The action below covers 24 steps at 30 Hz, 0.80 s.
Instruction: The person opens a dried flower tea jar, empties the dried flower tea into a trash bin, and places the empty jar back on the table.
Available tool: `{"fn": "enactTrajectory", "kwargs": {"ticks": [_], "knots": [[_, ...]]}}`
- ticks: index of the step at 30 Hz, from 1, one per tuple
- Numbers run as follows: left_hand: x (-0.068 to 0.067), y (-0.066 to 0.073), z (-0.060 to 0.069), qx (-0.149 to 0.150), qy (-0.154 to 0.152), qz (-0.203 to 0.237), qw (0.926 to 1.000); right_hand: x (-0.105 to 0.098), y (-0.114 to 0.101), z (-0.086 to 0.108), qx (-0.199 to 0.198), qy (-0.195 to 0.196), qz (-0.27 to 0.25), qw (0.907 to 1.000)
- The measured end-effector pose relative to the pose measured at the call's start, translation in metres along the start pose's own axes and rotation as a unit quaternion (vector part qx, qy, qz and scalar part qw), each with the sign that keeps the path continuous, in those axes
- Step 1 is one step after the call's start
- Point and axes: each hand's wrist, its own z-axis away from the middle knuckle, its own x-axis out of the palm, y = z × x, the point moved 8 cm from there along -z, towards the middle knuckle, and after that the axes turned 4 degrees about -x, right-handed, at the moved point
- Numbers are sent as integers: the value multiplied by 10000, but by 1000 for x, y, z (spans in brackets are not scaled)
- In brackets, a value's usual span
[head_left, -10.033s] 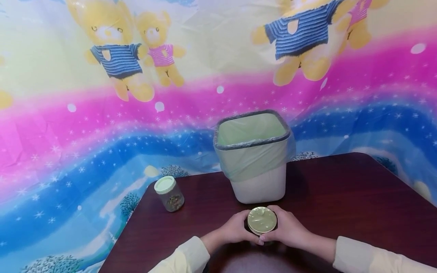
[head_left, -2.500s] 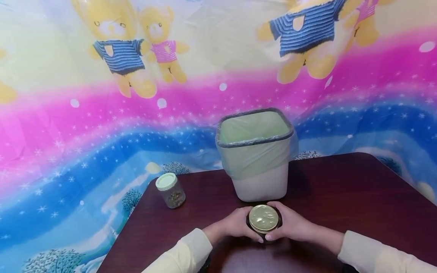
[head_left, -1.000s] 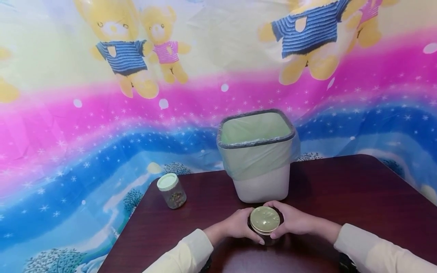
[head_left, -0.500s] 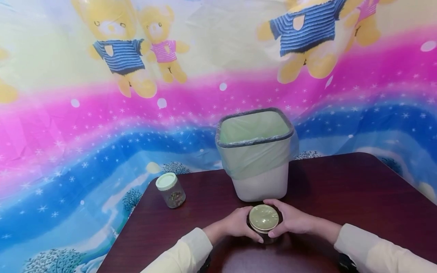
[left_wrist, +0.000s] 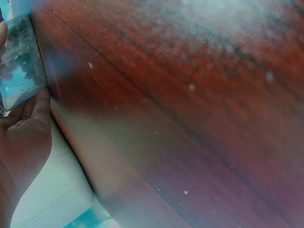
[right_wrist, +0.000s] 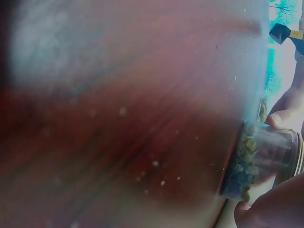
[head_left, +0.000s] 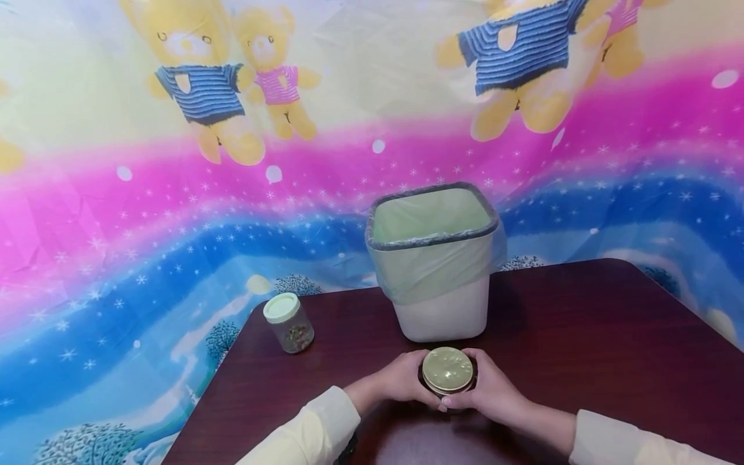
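Note:
A clear jar with a shiny gold top stands upright on the table near its front. My left hand holds its left side, and my right hand grips its right side. The two thumbs meet at the near side of the jar. In the right wrist view, small chunky greenish-brown pieces lie at the bottom of the jar. The left wrist view shows the jar's clear wall at the edge, with the left hand's fingers against it. My far fingers are mostly hidden behind the jar in the head view.
A white bin with a thin bag over its dark rim stands just behind the jar. Farther left is a second clear jar with a pale green lid and bits inside. A printed bear cloth hangs behind the dark red-brown table.
My right hand has shifted round the jar: its thumb has come in against the left thumb and its wrist has dropped lower. The jar and left hand stay almost in place.

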Motion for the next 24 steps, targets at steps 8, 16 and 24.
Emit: {"fn": "enactTrajectory", "kwargs": {"ticks": [8,16,24], "knots": [[0,0,0,25,-30,140,9999,0,2,-3,-90,-159,-252,9995],[-1,1,-1,85,-59,106,9999,-3,2,-12,-806,-967,-651,9899],[0,1,-1,130,-23,45,9999,-2,10,-26,-1225,-2236,-1163,9599]]}}
